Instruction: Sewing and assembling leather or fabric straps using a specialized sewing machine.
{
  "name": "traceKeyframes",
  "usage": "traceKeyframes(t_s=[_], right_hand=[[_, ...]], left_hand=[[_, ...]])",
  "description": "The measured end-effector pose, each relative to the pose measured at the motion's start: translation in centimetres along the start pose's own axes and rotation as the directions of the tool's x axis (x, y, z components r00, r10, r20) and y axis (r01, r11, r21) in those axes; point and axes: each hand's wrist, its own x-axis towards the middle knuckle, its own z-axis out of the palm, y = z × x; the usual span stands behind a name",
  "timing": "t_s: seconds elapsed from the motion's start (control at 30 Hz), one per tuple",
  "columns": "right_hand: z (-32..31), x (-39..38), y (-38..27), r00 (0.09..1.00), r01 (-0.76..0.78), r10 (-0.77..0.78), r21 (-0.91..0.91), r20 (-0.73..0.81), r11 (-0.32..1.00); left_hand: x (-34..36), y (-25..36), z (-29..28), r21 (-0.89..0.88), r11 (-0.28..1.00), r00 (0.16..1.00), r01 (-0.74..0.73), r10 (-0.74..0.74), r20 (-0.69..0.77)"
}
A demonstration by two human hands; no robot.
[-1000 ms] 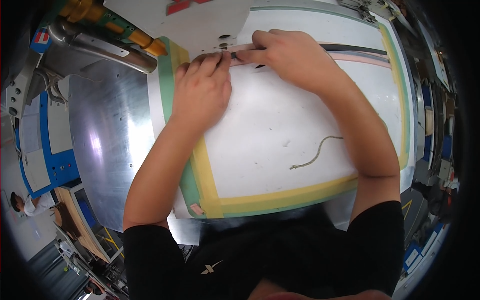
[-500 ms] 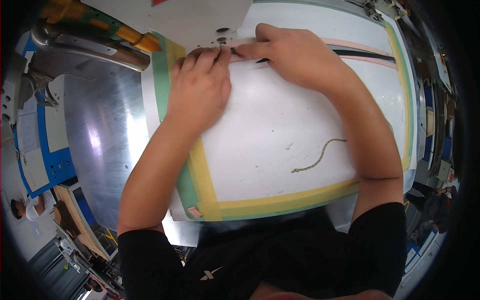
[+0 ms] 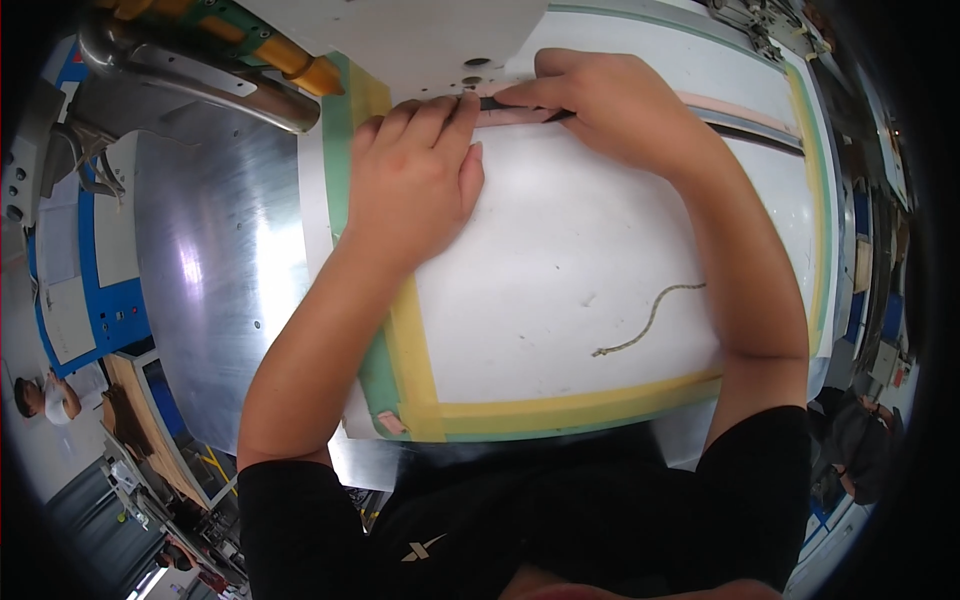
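Observation:
A pink strip (image 3: 515, 117) runs left to right across the far part of a white work board (image 3: 540, 290). Along it lies a narrow black strip (image 3: 755, 132), its right part showing beyond my right wrist. My left hand (image 3: 415, 180) lies over the strip's left end, fingers stretched out side by side, thumb apart. My right hand (image 3: 620, 110) pinches the black strip between thumb and index finger, just right of the left fingertips. A dark pointed end shows under its curled fingers; whether it belongs to the strip or a tool I cannot tell.
A pale machine head (image 3: 400, 40) overhangs the hands. At upper left are a metal tube (image 3: 220, 90) and a yellow-tipped part (image 3: 315, 75). Yellow tape (image 3: 560, 408) borders the board. A thin cord (image 3: 650, 318) lies near my right forearm. People are in the background.
The view has shifted slightly. My right fingertips have moved a little away from the left ones, baring more pink strip between them. The black strip's right part lies nearer me.

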Motion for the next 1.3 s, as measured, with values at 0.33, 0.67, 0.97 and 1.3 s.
traceKeyframes(t_s=[0.33,0.67,0.97,1.3], right_hand=[[0.3,-0.1,-0.5,0.988,0.116,-0.131,-0.169,-0.081,0.979],[-0.7,4.4,-1.9,0.902,-0.431,0.426,0.056,0.075,0.901],[-0.7,4.3,-1.0,0.893,-0.417,0.423,-0.074,0.152,0.906],[-4.5,-2.0,3.2,0.811,-0.534,0.568,-0.215,0.143,0.817]], left_hand=[[0.2,-0.3,-0.2,0.006,1.0,0.998,-0.017,0.017,0.054],[0.2,-0.4,-0.1,-0.036,0.999,1.0,-0.026,0.026,0.011],[0.6,-0.1,0.2,-0.005,0.998,0.998,-0.056,0.056,0.014],[0.3,1.2,-0.5,0.147,0.989,0.99,0.022,-0.042,0.134]])
